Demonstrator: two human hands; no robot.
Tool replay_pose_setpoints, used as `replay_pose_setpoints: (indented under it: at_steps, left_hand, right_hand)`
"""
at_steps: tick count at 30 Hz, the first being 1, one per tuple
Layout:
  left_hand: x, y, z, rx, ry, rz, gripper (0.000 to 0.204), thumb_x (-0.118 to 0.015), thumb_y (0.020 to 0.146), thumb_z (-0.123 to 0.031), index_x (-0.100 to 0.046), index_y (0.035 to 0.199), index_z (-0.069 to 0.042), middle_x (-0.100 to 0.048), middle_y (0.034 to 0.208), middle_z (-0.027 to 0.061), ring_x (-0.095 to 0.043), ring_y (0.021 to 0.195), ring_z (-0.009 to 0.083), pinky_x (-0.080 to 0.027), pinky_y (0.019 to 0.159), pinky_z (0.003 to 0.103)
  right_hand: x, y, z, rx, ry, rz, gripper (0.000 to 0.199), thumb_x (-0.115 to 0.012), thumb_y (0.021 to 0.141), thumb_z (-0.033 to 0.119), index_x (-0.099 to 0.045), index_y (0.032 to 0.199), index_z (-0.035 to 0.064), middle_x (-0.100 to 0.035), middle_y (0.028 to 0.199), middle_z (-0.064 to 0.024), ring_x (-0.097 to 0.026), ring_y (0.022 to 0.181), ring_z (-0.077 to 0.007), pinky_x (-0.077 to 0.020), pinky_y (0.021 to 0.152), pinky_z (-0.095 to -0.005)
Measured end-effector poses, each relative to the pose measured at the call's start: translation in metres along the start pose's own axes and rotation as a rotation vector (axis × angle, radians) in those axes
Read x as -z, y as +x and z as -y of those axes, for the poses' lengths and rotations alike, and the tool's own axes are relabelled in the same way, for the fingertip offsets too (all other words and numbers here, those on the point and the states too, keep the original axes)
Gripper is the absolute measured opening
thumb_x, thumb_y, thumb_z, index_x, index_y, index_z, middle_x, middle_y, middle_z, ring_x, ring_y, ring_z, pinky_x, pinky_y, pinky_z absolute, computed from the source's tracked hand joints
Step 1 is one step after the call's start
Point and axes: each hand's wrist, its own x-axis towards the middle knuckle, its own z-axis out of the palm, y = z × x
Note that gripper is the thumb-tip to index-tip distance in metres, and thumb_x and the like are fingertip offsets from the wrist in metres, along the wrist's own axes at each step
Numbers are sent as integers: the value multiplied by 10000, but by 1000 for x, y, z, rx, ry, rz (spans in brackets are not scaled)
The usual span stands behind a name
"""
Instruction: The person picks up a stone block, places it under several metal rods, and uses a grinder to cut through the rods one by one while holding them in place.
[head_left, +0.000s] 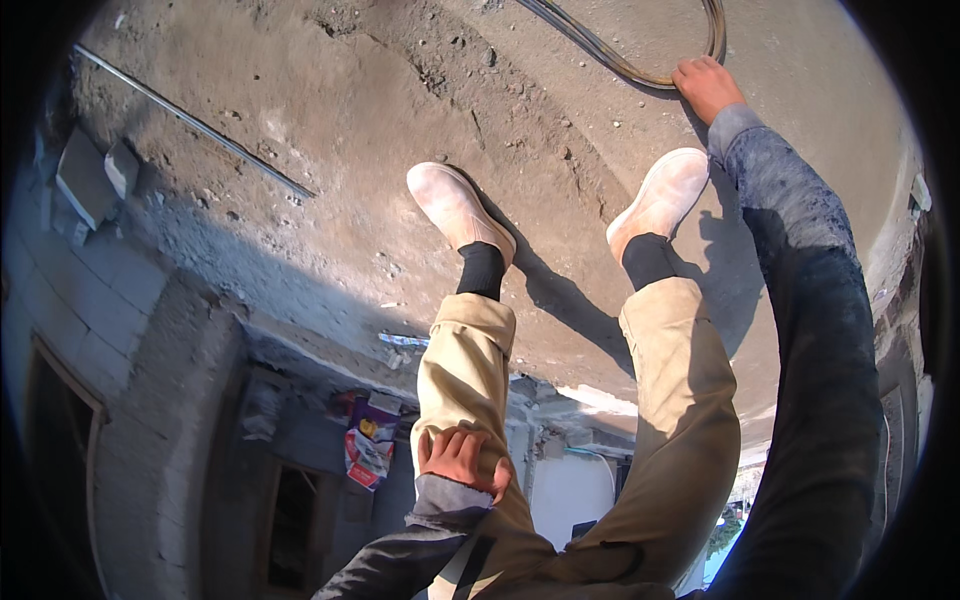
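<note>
My right hand reaches out to the far right, fingers closed on the near bend of a brownish coil of wire or thin rod. Several strands run together in the coil, and its far part leaves the picture at the top edge. It rests low over the dusty ground, close beyond my right shoe. My left hand lies on my left trouser leg near the knee, fingers spread over the cloth and holding nothing.
A thin metal rod lies on the ground at the far left. Broken light-coloured blocks stand by the wall. Small stones and rubble dot the ground around my left shoe. A colourful bag shows near the doorway.
</note>
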Motion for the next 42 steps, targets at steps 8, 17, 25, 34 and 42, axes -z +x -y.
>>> replay_pose_setpoints:
  at_steps: [8, 17, 25, 34, 42]
  left_hand:
    - [1, 0, 0, -19, 2, -18, 414, -644, 681, -359, -590, 976, -75, -620, 952, 124, -552, 968, 289, -292, 980, 528]
    - [-3, -3, 1, -38, 9, -77, 351, -657, 681, -304, -595, 946, -81, -607, 897, 85, -548, 912, 302, -342, 921, 441]
    - [3, 4, -1, -35, -50, -114, 342, -633, 688, -336, -607, 929, -95, -617, 899, 77, -563, 929, 280, -329, 953, 416]
    - [47, -11, 29, -168, -317, -251, 382, -639, 689, -323, -620, 963, -57, -634, 945, 145, -580, 938, 319, -450, 851, 393]
    - [126, -113, 142, -39, -661, -190, 531, -620, 804, -391, -543, 1174, -18, -606, 1100, 206, -590, 1027, 314, -456, 881, 358]
  right_hand:
    - [15, 4, 1, -37, 59, 83, 148, -536, 780, 85, -616, 904, 91, -588, 950, -63, -597, 935, -226, -485, 817, -316]
    - [31, -37, 71, -94, 181, -96, 446, -469, 848, 109, -433, 1290, 154, -396, 1352, -47, -312, 1302, -210, -184, 1120, -398]
    - [119, -127, 252, -105, 911, 161, 380, -596, 739, 98, -555, 1117, 98, -459, 1204, -79, -413, 1163, -248, -376, 947, -401]
    - [297, -202, 168, -222, 984, 278, 372, -618, 777, 190, -539, 1118, 65, -520, 1137, -132, -493, 1089, -309, -407, 926, -403]
    - [456, -346, 3, -472, 725, 160, 371, -626, 703, 241, -601, 1016, 43, -635, 938, -155, -594, 922, -321, -478, 835, -386]
